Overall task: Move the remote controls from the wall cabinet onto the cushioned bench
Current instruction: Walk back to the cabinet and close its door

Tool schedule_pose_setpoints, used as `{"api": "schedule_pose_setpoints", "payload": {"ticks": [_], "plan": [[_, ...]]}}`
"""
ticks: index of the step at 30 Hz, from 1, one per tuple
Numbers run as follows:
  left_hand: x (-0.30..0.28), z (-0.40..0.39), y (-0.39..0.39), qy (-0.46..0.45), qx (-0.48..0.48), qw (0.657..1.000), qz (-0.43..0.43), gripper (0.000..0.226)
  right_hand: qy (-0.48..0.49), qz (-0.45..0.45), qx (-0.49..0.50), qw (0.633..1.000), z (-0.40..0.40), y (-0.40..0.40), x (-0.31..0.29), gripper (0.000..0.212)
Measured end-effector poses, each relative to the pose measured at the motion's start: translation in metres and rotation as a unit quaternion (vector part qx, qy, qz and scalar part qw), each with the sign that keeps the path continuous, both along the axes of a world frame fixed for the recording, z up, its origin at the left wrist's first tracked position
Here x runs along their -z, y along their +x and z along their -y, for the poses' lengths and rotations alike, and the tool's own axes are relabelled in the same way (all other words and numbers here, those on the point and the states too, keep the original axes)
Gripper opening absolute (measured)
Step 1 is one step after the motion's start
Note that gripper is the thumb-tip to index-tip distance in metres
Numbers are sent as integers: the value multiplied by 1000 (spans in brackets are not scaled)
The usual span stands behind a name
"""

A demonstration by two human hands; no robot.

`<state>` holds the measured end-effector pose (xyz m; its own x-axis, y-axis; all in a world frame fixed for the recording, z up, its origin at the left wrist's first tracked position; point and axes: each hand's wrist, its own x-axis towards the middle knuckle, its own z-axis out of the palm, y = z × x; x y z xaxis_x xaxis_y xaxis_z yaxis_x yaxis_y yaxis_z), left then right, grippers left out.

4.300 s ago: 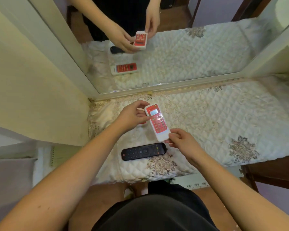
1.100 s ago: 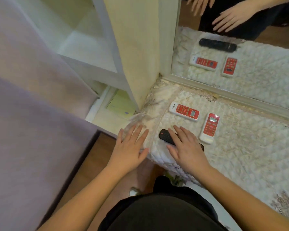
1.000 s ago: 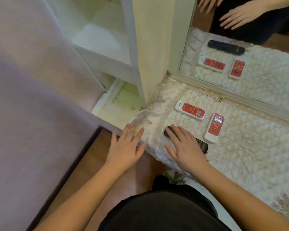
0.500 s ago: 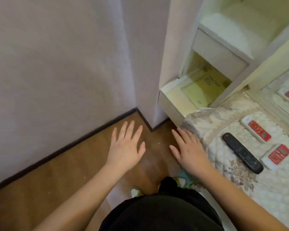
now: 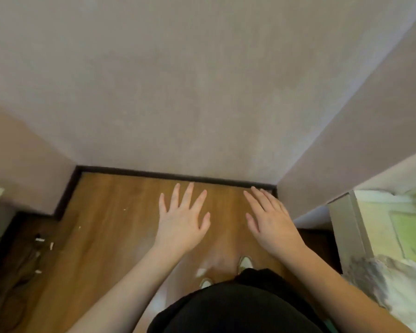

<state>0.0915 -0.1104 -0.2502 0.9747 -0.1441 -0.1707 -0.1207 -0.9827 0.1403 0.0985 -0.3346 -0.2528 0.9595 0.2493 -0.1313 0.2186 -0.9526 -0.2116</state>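
My left hand and my right hand hover side by side over the wooden floor, palms down, fingers straight and spread, holding nothing. Only a corner of the cushioned bench, with its white quilted cover, shows at the lower right edge. Beside it the wall cabinet's low open shelf is partly in view, with a yellow-green booklet lying on it. No remote control is in view.
A plain grey wall with a dark skirting board faces me, with wall corners jutting out at left and right. The wooden floor carries small white scraps at the left. My shoes show below the hands.
The view has swung left, away from the bench and its three remotes, to the wall and floor. Both hands have left the bench edge and hold nothing.
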Motion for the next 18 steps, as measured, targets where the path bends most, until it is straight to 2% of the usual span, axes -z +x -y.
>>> {"api": "schedule_pose_setpoints", "payload": {"ticks": [8, 13, 18], "plan": [[1, -38, -6, 36, -168, 985, -11, 61, 8, -10, -189, 982, -48, 67, 9, 53], [3, -28, -8, 55, -289, 954, -52, 63, 37, -43, -313, 948, -65, 104, 8, 56], [3, -15, -13, 58, -371, 924, -75, 68, 68, -37, -385, 920, -82, 131, 5, 57]]}}
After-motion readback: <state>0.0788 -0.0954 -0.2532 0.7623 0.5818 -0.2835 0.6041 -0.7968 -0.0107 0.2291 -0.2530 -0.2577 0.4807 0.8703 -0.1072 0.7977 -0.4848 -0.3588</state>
